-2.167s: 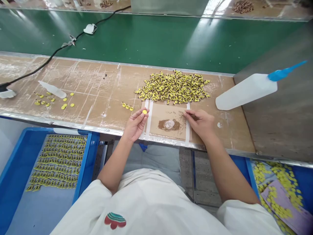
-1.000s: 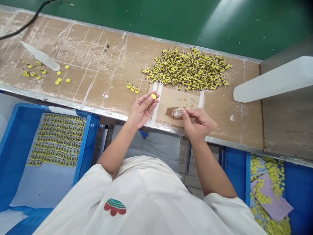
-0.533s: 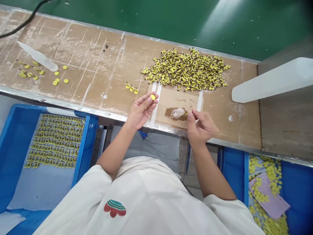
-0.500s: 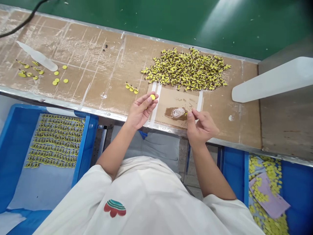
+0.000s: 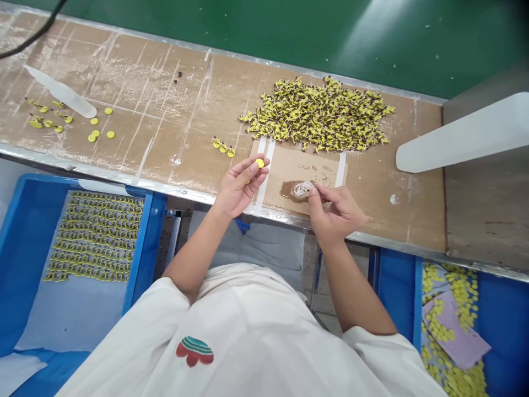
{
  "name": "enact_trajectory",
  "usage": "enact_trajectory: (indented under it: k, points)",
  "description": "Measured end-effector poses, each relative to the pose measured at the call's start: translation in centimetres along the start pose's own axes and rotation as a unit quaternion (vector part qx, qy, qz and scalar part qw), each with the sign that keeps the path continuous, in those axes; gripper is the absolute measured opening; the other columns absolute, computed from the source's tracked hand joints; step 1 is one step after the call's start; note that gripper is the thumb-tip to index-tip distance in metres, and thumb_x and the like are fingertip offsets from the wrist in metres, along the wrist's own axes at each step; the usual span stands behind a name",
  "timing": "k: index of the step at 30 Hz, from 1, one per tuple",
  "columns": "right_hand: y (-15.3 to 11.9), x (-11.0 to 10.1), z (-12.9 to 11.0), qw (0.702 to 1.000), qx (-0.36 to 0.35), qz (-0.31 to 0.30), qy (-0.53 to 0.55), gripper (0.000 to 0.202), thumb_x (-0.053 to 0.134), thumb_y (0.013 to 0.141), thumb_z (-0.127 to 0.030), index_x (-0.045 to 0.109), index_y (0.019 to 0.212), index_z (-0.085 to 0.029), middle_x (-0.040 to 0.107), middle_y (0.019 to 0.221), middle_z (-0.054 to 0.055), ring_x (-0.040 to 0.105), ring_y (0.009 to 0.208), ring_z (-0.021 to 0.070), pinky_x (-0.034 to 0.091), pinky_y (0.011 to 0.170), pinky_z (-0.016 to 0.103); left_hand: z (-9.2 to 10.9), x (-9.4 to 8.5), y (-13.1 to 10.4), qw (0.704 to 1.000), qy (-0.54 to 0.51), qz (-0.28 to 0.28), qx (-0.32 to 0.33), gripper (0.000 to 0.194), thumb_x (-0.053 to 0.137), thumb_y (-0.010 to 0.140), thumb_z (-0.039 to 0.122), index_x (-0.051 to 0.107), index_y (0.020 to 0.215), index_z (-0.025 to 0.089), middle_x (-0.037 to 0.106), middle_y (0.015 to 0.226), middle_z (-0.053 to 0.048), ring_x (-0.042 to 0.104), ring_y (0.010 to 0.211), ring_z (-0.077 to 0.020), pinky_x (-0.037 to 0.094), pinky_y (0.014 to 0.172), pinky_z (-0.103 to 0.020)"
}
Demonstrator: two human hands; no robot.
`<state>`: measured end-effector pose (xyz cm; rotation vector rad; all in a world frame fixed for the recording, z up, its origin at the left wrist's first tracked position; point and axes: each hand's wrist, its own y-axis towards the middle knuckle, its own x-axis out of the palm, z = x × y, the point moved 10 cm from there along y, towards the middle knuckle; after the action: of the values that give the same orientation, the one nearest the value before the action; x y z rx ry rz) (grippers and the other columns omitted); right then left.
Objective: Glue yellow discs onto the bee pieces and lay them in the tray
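Note:
Between the thumb and fingers of my left hand (image 5: pixel 240 187) is a small round yellow disc (image 5: pixel 259 163). My right hand (image 5: pixel 336 212) pinches a small yellow figure, mostly hidden by the fingertips, at the edge of a whitish glue-like patch (image 5: pixel 303 189). That patch lies in a brown wet stain on a taped cardboard piece (image 5: pixel 281 160). Behind it is a large pile of small yellow and dark figures (image 5: pixel 318 116). Left of my left hand, several figures on yellow discs (image 5: pixel 223 148) stand in a short row.
Loose yellow discs (image 5: pixel 96 134) and a white strip (image 5: pixel 61 92) lie at the table's left. A blue bin (image 5: pixel 142 253) holds rows of figures on a sheet. Another blue bin (image 5: pixel 417 309) holds many yellow discs. A white elongated object (image 5: pixel 458 135) extends over the table's right side.
My right hand has moved slightly left, bringing its fingertips to the edge of the whitish patch. My left hand still holds the disc in nearly the same place.

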<state>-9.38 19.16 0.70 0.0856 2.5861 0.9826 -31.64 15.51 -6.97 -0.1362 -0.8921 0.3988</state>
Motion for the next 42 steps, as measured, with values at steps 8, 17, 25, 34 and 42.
enact_trajectory:
  k: [8, 17, 25, 34, 42]
  points:
    - [0.1, -0.1, 0.1, 1.0, 0.001, 0.006, 0.01, 0.012, 0.077, 0.08, -0.022, 0.079, 0.092, -0.022, 0.069, 0.067, 0.0, 0.061, 0.06, 0.0147, 0.051, 0.061, 0.031, -0.2, -0.2, 0.0, 1.0, -0.008, 0.007, -0.007, 0.018, 0.072, 0.086, 0.014, 0.078, 0.102, 0.018, 0.079, 0.101, -0.001, 0.077, 0.088, -0.0079, 0.057, 0.092, -0.015]
    - [-0.2, 0.1, 0.9, 0.999, 0.04, -0.002, -0.001, 0.013, 0.078, 0.08, -0.029, 0.079, 0.091, -0.022, 0.071, 0.068, 0.0, 0.062, 0.061, 0.0146, 0.054, 0.062, 0.032, -0.3, -0.4, -0.1, 0.999, -0.016, 0.026, -0.016, 0.019, 0.072, 0.085, 0.011, 0.077, 0.102, 0.017, 0.079, 0.103, -0.002, 0.076, 0.097, -0.0111, 0.056, 0.097, -0.018]
    - [-0.2, -1.1, 4.2, 0.937, 0.259, 0.094, 0.214, 0.024, 0.089, 0.07, -0.035, 0.079, 0.087, -0.023, 0.075, 0.077, -0.001, 0.068, 0.065, 0.0117, 0.06, 0.068, 0.028, -0.5, 1.0, -1.2, 1.0, -0.014, 0.001, 0.005, 0.019, 0.075, 0.083, 0.014, 0.078, 0.101, 0.02, 0.079, 0.101, -0.001, 0.076, 0.085, -0.0071, 0.058, 0.084, -0.011]
    - [1.1, -1.7, -2.4, 0.953, 0.231, 0.051, 0.19, 0.021, 0.088, 0.072, -0.033, 0.078, 0.088, -0.023, 0.077, 0.081, -0.001, 0.074, 0.073, 0.015, 0.065, 0.073, 0.03, -3.1, 4.8, -5.0, 0.998, -0.009, -0.033, -0.057, 0.022, 0.079, 0.082, 0.029, 0.079, 0.103, 0.02, 0.08, 0.104, -0.004, 0.077, 0.092, -0.0146, 0.059, 0.081, -0.017]
    - [1.3, -0.4, -4.9, 0.978, 0.138, 0.018, 0.158, 0.016, 0.084, 0.078, -0.03, 0.079, 0.092, -0.024, 0.08, 0.089, 0.003, 0.077, 0.078, 0.0195, 0.067, 0.075, 0.035, -3.4, 5.2, -5.6, 0.997, 0.018, -0.044, -0.066, 0.027, 0.08, 0.08, 0.037, 0.079, 0.103, 0.021, 0.079, 0.111, -0.006, 0.076, 0.1, -0.0188, 0.059, 0.087, -0.023]
